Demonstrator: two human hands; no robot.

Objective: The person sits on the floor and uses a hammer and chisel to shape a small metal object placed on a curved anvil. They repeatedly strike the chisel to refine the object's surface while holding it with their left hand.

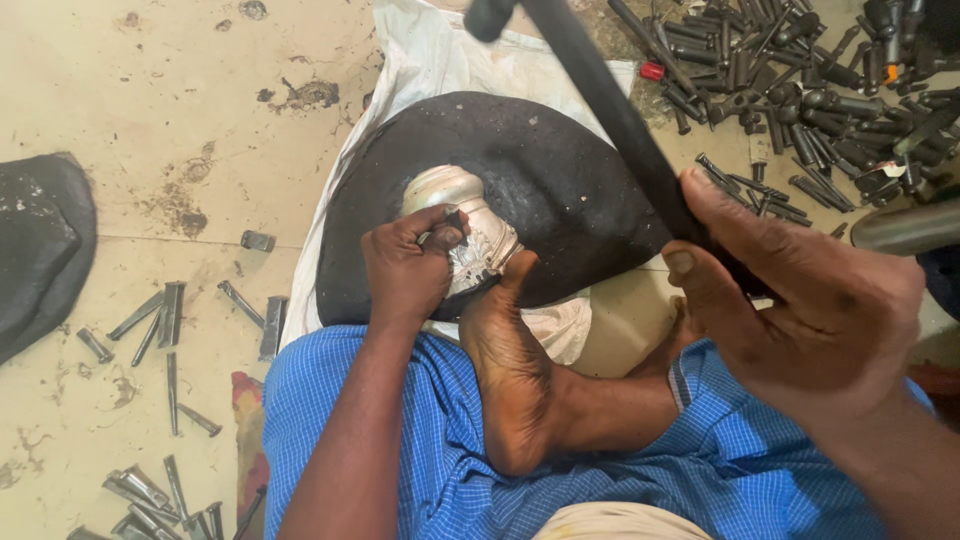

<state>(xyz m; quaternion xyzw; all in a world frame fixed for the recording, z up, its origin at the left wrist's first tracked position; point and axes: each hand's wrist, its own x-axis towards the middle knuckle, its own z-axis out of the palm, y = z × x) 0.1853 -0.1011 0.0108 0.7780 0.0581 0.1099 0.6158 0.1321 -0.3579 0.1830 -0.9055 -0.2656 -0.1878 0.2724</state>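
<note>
step in hand, as judged: chasing relief into sheet metal, punch set, hammer raised mid-stroke.

left hand (408, 265): clenched around small steel punch (452, 222), tip set on silver embossed workpiece (470, 225). fingers bunched tight, thumb on top.

right hand (800, 300): wrapped around dark hammer handle (610, 110), held high and close to camera; hammer head (488, 17) at top edge of view, well above punch.

workpiece: rounded silver vessel w/ floral relief, lying on its side on black domed pitch block (560, 180), near block's front edge. bare foot (505, 350) pressed against lower side of workpiece, toes touching, acting as clamp. block seated on white cloth (420, 50) over tiled floor (150, 120).

surroundings: loose punches (165, 320) scattered on floor at left; larger heap of dark punches & tools (800, 70) at upper right, apart from block. blue checked garment (400, 440) over lap. dark cushion-like item (40, 240) at far left edge.

next move, as judged: calls for straight blow onto punch top, punch kept steady on line of relief, foot pressure maintained so workpiece does not roll on pitch. light force advisable; thin metal prone to denting past design.
</note>
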